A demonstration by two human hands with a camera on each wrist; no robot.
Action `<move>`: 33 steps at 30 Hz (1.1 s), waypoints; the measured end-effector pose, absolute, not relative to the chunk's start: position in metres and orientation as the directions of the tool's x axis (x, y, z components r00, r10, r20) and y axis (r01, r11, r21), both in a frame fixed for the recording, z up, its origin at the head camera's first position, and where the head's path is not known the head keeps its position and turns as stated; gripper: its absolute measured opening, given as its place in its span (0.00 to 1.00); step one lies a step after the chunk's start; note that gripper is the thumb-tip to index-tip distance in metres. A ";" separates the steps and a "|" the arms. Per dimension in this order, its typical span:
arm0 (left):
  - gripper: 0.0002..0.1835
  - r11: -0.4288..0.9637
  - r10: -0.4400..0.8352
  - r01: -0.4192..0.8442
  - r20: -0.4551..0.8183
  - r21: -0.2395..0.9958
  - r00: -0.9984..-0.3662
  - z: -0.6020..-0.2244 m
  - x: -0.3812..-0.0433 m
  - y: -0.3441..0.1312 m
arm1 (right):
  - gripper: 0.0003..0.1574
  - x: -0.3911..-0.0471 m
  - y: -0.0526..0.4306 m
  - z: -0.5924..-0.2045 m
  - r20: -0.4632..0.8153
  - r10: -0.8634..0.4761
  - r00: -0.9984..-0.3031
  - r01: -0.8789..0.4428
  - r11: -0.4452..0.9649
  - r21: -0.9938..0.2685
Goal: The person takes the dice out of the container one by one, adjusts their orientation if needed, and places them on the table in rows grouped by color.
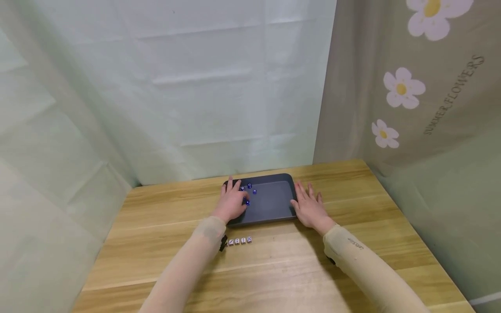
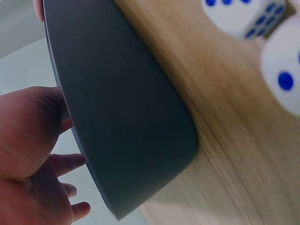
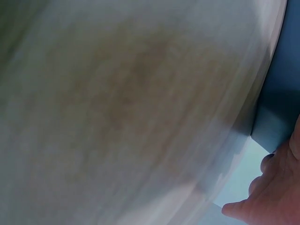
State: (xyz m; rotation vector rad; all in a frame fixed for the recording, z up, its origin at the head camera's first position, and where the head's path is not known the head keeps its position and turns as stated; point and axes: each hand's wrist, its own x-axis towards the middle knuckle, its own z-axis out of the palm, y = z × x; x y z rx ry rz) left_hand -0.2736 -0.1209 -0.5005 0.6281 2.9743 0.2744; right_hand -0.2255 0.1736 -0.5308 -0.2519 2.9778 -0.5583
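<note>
A dark grey rectangular tray [image 1: 270, 204] lies on the wooden table, with several blue dice [image 1: 249, 185] in its left part. My left hand [image 1: 231, 203] reaches over the tray's left end, fingers spread and thumb toward the blue dice. In the left wrist view, that hand [image 2: 23, 154] appears beyond the tray's dark outer wall [image 2: 117, 108], which hides part of the fingers. Against the right rim rests my right hand [image 1: 309, 208], its fingers fairly straight and pointing away. The right wrist view catches this hand [image 3: 276, 192] beside the tray's corner [image 3: 279, 112].
A row of several white dice [image 1: 237, 241] stands on the table in front of the tray, partly behind my left wrist. Pale curtains [image 1: 219, 87] hang close behind the table's far edge, and a flowered curtain [image 1: 391, 87] hangs at the right.
</note>
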 end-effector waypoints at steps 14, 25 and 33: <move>0.03 0.909 0.398 0.389 -0.038 0.153 -0.916 -0.502 -0.272 -0.116 | 0.43 -0.223 0.173 -0.531 -0.066 -0.175 -0.982 -0.140 0.921 -0.363; 0.02 0.889 0.407 0.405 0.040 0.213 -0.913 -0.491 -0.273 -0.127 | 0.43 -0.225 0.171 -0.530 -0.056 -0.175 -0.983 -0.142 0.917 -0.373; 0.03 0.861 0.411 0.405 0.049 0.309 -0.910 -0.483 -0.259 -0.145 | 0.43 -0.224 0.171 -0.532 -0.056 -0.181 -0.982 -0.147 0.917 -0.372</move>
